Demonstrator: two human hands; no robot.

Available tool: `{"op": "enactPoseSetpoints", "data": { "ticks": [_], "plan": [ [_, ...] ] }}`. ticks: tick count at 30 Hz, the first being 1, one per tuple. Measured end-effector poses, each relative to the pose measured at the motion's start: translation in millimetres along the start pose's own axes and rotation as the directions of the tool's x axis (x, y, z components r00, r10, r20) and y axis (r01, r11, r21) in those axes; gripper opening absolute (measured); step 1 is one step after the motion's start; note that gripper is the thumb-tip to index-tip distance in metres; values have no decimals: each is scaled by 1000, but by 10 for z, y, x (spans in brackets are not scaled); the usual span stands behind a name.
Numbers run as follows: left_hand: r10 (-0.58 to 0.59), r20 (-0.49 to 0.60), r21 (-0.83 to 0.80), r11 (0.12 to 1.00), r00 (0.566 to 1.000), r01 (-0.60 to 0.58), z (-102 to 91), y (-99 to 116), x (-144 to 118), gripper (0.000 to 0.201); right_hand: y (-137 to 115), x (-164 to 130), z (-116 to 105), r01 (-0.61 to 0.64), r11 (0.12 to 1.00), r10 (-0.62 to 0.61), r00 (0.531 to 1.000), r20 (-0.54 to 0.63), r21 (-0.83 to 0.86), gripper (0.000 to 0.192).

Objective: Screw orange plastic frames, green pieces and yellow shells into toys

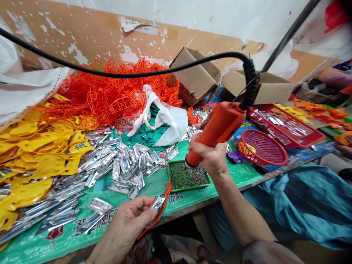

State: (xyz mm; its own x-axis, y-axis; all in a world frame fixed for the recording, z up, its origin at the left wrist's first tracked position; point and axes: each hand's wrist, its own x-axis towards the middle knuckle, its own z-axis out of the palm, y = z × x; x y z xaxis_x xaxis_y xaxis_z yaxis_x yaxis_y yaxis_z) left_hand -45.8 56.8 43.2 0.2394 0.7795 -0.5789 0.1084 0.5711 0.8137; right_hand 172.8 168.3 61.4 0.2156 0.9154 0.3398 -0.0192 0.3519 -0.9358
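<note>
Fingers [143, 211] of left hand [129, 223] pinching orange frame [161, 211], right hand [210, 156] gripping orange screwdriver [217, 132], red mat lettering unreadable.

A wall [192, 22] closes the view from ten to two o'clock: white plaster above, a tan band below with paint flaked off in pale patches and a torn scrap of paper stuck at twelve. The surface [242, 172] wears a green printed sheet, its wooden edge showing toward four o'clock. Below that edge, at four to five o'clock, hangs a blue tarpaulin [308, 205]. The light is even and soft, with no hard shadows.
</note>
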Motion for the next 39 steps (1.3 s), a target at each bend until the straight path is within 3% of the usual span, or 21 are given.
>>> {"op": "enactPoseSetpoints", "data": {
  "ticks": [9, 20, 26, 32, 39],
  "plan": [
    [-7, -114, -57, 998, 993, 0, 95, 135, -58, 25, -8, -22, 15, -17, 999, 17, 1000, -16, -28, 14],
    [39, -24, 151, 988, 999, -35, 15, 18, 54, 33, 15, -22, 9, -7, 1000, 8, 1000, -26, 30, 18],
    [30, -24, 82, 996, 999, -28, 32, 31, 83, 26, -304, -3, 27, 29, 989, -26, 999, -18, 142, 15],
    [59, -3, -76, 995, 998, -59, 42, -6, 110, 20, -745, -226, 212, -74, 932, 7, 982, 188, 355, 21],
    [93, 44, -147, 985, 995, -85, 46, -23, 110, 23, -733, -511, 328, -175, 931, 59, 938, 342, 320, 36]
  ]
}}
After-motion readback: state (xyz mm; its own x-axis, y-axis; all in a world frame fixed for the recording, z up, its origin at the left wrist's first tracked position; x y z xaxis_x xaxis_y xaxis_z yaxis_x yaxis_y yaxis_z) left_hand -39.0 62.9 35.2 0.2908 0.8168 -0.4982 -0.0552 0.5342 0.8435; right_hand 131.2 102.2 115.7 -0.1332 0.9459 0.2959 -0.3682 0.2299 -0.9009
